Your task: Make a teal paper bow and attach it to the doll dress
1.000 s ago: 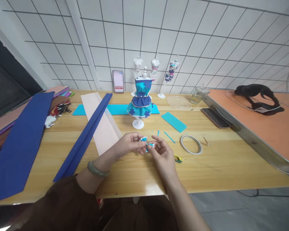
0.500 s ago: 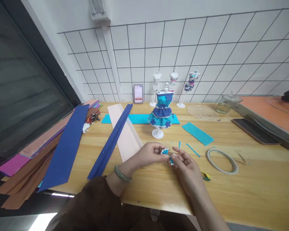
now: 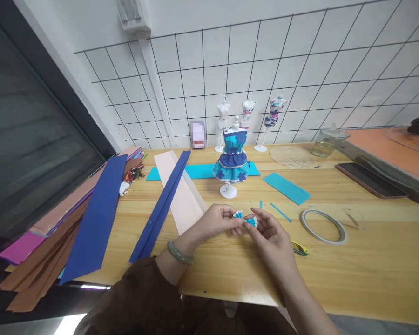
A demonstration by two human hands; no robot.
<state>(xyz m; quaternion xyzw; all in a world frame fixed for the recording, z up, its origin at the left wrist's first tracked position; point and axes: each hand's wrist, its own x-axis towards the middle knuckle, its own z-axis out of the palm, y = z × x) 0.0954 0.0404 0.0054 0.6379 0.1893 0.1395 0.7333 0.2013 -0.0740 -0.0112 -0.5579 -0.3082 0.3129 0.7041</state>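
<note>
Between my hands is a small pleated paper bow [image 3: 252, 221], turquoise with white edges. My left hand [image 3: 220, 220] is closed, pinching the bow near its middle. The fingers of my right hand [image 3: 270, 235] are closed on the bow's right half. Just beyond them, a small dress form [image 3: 234, 160] stands upright on a round white base, wearing a turquoise and dark blue paper dress. Thin turquoise paper scraps [image 3: 281, 212] lie past my right hand, and a yellow cutter [image 3: 300, 249] lies beside it, partly hidden by that hand.
Blue folded paper [image 3: 160, 207] and pale pink paper [image 3: 185, 200] lie left of my hands. Stacked coloured paper [image 3: 94, 218] covers the left edge. To the right are a turquoise sheet [image 3: 287, 188], a tape roll [image 3: 324, 226], a dark phone [image 3: 371, 180] and a glass jar [image 3: 324, 148].
The bow's right half has turned from hanging down to pointing sideways, and it now shows more fully. My hands stay close together. The whole view has tilted slightly.
</note>
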